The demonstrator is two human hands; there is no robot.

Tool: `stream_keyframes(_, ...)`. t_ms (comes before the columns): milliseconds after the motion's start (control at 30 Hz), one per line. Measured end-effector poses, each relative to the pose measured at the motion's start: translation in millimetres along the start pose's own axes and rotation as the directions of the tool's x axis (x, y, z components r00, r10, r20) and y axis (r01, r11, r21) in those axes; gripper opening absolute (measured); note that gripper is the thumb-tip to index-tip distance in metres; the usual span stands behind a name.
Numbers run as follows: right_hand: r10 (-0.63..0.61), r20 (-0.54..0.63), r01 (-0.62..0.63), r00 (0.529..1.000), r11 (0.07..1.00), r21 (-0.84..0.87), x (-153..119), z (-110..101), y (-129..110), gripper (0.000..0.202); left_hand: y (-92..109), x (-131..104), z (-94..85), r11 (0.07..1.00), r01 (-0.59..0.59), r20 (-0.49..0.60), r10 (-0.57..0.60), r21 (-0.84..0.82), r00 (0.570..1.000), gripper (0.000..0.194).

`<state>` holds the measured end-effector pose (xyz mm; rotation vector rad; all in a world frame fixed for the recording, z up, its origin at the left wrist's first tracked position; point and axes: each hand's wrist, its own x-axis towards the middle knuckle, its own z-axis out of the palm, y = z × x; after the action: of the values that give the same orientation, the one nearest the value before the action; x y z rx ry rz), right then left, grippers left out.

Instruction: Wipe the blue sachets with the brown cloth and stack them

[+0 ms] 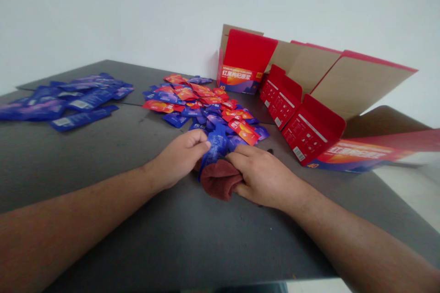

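Near the middle of the view, my left hand (pixel 182 155) pinches the edge of a blue sachet (pixel 216 145) between thumb and fingers. A folded brown cloth (pixel 222 179) is gripped by my right hand (pixel 259 174) and lies against the lower part of that sachet. Just beyond both hands is a mixed pile of red and blue sachets, among them a red sachet (pixel 243 131) close to my right hand. Part of the cloth also shows behind the fingertips of my left hand.
A separate heap of blue sachets (pixel 82 96) lies at the left on the dark table (pixel 137 238). Open red cartons stand at the right: one at the back (pixel 240 64), two in the middle (pixel 309 132), and a larger one (pixel 364 153) near the right edge.
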<state>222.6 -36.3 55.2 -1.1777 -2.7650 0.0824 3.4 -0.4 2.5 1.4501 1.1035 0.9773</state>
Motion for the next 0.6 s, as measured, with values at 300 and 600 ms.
stream_keyframes(300, 0.022, -0.012, -0.022, 1.0, 1.0, -0.009, 0.0, 0.0, 0.9, 0.016, -1.3, 0.6, -0.2, 1.0, 0.004, 0.003, -0.004, -0.005, 1.0, 0.025)
stream_keyframes(600, 0.069, -0.025, -0.07, 0.997, 0.998, -0.01, 0.7, 0.2, 2.7, 0.016, -4.7, 1.3, -0.8, 1.0, 0.01, 0.017, -0.01, -0.013, 1.0, 0.024)
